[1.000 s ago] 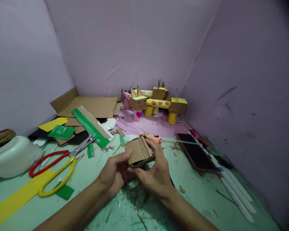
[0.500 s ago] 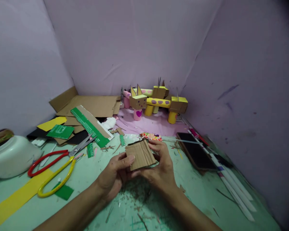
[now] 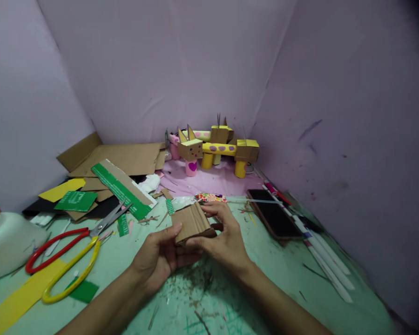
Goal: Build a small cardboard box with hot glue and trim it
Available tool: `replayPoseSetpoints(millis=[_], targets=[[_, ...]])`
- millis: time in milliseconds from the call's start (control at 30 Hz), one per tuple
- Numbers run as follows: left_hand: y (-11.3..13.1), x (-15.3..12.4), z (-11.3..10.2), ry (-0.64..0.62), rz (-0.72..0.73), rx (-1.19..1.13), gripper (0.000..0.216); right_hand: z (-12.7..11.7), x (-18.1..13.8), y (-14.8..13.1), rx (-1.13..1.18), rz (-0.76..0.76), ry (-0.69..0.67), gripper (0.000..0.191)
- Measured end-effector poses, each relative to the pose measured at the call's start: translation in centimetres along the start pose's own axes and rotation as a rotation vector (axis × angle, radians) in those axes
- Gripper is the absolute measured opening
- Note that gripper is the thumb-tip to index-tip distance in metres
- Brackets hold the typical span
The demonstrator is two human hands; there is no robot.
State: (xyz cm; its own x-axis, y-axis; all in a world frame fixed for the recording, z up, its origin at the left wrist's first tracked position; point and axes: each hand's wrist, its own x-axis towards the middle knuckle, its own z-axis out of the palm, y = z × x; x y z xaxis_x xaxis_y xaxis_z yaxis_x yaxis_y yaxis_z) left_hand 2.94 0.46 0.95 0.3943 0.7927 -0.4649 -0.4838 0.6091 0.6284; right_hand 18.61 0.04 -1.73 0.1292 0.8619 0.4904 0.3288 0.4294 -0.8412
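Observation:
Between my hands, above the table, is a small folded cardboard box (image 3: pixel 192 222) in plain brown with creased ridges on its top face. My left hand (image 3: pixel 160 256) grips its left side, thumb on top and fingers underneath. My right hand (image 3: pixel 226 235) closes on the right side, with the thumb along the near edge and the fingers at the far right corner. The underside and inside of the box are hidden from me. Just beyond it lies a floral-patterned piece (image 3: pixel 211 198), partly covered by the box and fingers.
Large scissors (image 3: pixel 94 236) with red and yellow handles lie open at left, near a white bowl-like vessel (image 3: pixel 14 244) and cardboard scraps (image 3: pixel 125 188). Cardboard animal figures (image 3: pixel 218 149) stand at the back. A phone (image 3: pixel 274 214) and white sticks (image 3: pixel 326 260) lie at right.
The view has shifted a little, so the surroundings appear further left. My right thumb has moved to the box's near edge, and the box is tilted so its front side shows more.

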Motion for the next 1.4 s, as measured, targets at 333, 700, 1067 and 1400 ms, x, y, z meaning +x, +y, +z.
replayPoseSetpoints(millis=[333,700,1067,1400], targets=[[0.3,0.1,0.0,0.071,-0.039,0.105,0.027,-0.4,-0.1,0.1,0.052,-0.019,-0.028,0.041],[0.7,-0.2,0.2,0.098,-0.15,0.148,0.026,-1.0,-0.1,0.6,-0.009,0.154,-0.293,0.08],[1.3,-0.6,0.0,0.032,-0.144,0.251,0.034,-0.8,-0.3,0.9,0.047,-0.009,-0.204,0.037],[0.4,0.2,-1.0,0.062,0.259,0.383,0.069,-0.4,-1.0,1.6,0.06,-0.03,-0.091,0.033]])
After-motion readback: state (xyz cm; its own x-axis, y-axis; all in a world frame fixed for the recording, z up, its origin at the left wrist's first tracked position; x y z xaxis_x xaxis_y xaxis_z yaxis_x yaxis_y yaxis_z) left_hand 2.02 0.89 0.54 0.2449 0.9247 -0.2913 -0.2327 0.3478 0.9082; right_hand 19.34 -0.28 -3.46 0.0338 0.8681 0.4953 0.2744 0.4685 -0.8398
